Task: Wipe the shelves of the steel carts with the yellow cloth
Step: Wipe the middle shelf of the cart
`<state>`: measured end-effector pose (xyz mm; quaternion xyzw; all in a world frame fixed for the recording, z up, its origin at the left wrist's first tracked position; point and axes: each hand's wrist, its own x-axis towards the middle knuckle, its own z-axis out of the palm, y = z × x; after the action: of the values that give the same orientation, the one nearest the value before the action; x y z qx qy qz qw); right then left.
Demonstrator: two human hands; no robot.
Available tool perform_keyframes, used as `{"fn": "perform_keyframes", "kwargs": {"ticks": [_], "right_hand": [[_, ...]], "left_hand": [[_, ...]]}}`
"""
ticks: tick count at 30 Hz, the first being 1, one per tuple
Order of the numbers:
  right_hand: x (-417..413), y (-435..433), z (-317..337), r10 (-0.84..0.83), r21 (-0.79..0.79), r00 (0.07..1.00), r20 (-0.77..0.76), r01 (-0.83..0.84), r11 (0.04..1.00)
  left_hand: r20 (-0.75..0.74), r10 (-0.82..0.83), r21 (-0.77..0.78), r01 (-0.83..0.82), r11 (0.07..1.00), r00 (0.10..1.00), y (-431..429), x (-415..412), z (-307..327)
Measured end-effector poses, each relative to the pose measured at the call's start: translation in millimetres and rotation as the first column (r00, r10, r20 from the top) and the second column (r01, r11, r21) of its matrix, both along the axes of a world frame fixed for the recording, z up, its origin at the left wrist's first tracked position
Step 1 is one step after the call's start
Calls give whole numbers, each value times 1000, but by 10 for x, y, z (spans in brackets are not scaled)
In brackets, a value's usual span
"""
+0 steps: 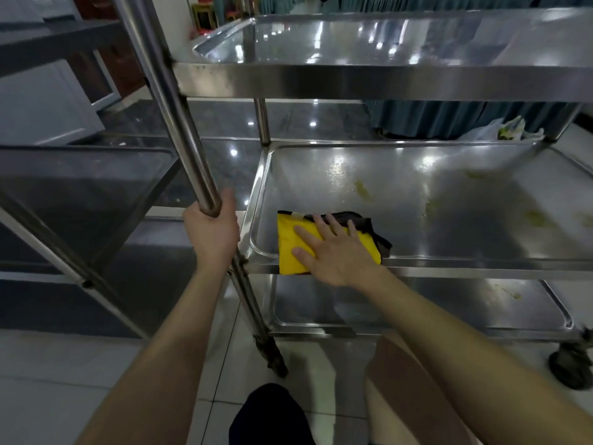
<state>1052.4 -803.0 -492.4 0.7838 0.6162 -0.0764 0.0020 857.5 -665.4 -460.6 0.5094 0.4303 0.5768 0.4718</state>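
Note:
A steel cart with three shelves fills the right of the view. Its middle shelf carries yellowish smears toward the right. The yellow cloth, dark-backed, lies folded at that shelf's near left corner and overhangs the front rim. My right hand presses flat on the cloth, fingers spread. My left hand is wrapped around the cart's slanted corner post. The top shelf is shiny; the bottom shelf has a small stain at its right.
A second, darker steel cart stands close on the left. A black caster wheel sits at the cart's right foot. My knees show at the bottom over the pale tiled floor. Teal drapery and a plastic bag lie behind.

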Motion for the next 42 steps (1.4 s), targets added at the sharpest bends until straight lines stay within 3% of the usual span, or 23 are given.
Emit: {"fn": "perform_keyframes", "kwargs": {"ticks": [5, 11, 16, 21, 27, 33, 37, 42], "right_hand": [[235, 903, 40, -115, -4, 993, -28, 115, 993], [-70, 1623, 18, -110, 25, 994, -10, 110, 994], [-548, 1255, -97, -20, 66, 999, -30, 22, 998], [-391, 749, -9, 1, 12, 999, -51, -1, 1000], [558, -99, 34, -165, 12, 985, -49, 166, 986], [1655, -876, 88, -401, -1, 916, -27, 401, 916], [1733, -713, 42, -434, 4, 901, -24, 434, 901], [1383, 122, 103, -358, -13, 933, -26, 358, 934]], "left_hand": [[2, -17, 41, 17, 999, 1000, 57, -20, -63], [-23, 7, 77, -5, 997, 1000, 82, -37, -44], [-78, -2, 89, 9, 996, 997, 210, -113, 16], [-129, 37, 25, -34, 999, 991, 218, -178, 38], [-162, 89, -5, -91, 996, 983, 314, -221, -35], [-141, 152, -46, -160, 986, 978, 230, -179, 26], [-118, 160, -44, -166, 985, 980, 200, -152, 43], [-83, 171, 47, -167, 985, 982, 241, -121, -39]]}}
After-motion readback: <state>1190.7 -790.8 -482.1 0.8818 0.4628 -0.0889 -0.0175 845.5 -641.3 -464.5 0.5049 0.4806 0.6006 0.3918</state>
